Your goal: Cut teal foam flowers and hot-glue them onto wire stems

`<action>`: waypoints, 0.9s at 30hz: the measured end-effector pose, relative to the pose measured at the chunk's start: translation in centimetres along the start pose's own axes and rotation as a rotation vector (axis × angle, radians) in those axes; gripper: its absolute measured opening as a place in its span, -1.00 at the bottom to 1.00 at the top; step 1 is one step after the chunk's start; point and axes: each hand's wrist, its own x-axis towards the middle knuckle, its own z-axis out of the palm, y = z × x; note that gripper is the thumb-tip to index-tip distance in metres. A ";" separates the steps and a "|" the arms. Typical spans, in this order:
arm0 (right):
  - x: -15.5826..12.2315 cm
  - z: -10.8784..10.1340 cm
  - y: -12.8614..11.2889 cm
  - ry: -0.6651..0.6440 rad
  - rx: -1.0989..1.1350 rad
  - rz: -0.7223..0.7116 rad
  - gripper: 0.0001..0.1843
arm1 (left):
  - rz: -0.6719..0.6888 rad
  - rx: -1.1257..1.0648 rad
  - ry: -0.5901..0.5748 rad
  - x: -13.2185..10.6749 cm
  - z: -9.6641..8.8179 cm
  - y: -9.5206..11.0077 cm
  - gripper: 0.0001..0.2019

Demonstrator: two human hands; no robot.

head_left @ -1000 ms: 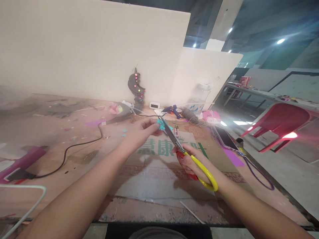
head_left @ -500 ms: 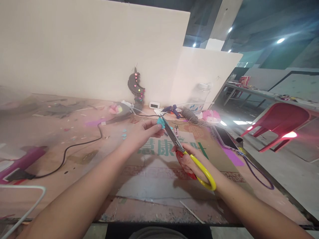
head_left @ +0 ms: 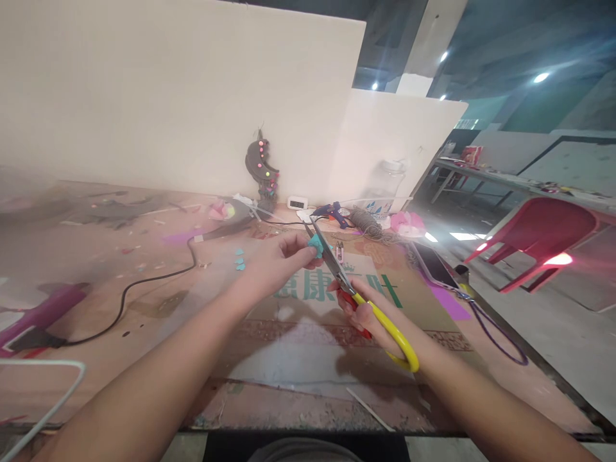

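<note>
My left hand (head_left: 279, 258) pinches a small teal scrap (head_left: 315, 244) between thumb and fingers, held above the cardboard sheet (head_left: 308, 333). My right hand (head_left: 368, 314) grips scissors (head_left: 359, 292) with a yellow and a red handle. Their blades point up and away, with the teal scrap between them. A few small teal cut pieces (head_left: 239, 258) lie on the cardboard just left of my left hand.
A black cable (head_left: 154, 279) runs across the table on the left. A purple tool (head_left: 41, 316) lies at the far left. At the back stand a dark decorated crescent (head_left: 261, 168), a glue gun (head_left: 332, 212), twine (head_left: 368, 223) and a jar (head_left: 387, 183). A red chair (head_left: 543, 237) stands to the right.
The scissors have shifted slightly left and nearer with the teal scrap, and their blades have closed a little on it. My left hand has turned the scrap slightly.
</note>
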 end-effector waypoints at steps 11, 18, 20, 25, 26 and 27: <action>0.0 0.0 -0.5 0.005 -0.024 -0.015 -0.22 | 0.011 0.029 -0.005 0.0 0.0 -0.1 -0.73; 0.2 -0.1 0.6 -0.012 0.023 -0.025 -0.29 | -0.009 0.019 -0.024 0.0 -0.3 0.0 -0.75; 0.2 -0.2 0.6 -0.008 0.020 -0.015 -0.27 | -0.010 0.025 -0.023 0.0 -0.4 0.0 -0.75; 0.2 -0.2 0.6 -0.004 0.002 -0.011 -0.27 | -0.009 0.046 -0.029 0.1 -0.5 0.0 -0.74; 0.3 -0.2 0.6 -0.004 0.006 -0.011 -0.27 | -0.010 0.056 -0.026 0.1 -0.5 0.1 -0.73; 0.3 -0.2 0.7 -0.002 0.014 -0.010 -0.27 | -0.009 0.066 -0.023 0.1 -0.6 0.1 -0.73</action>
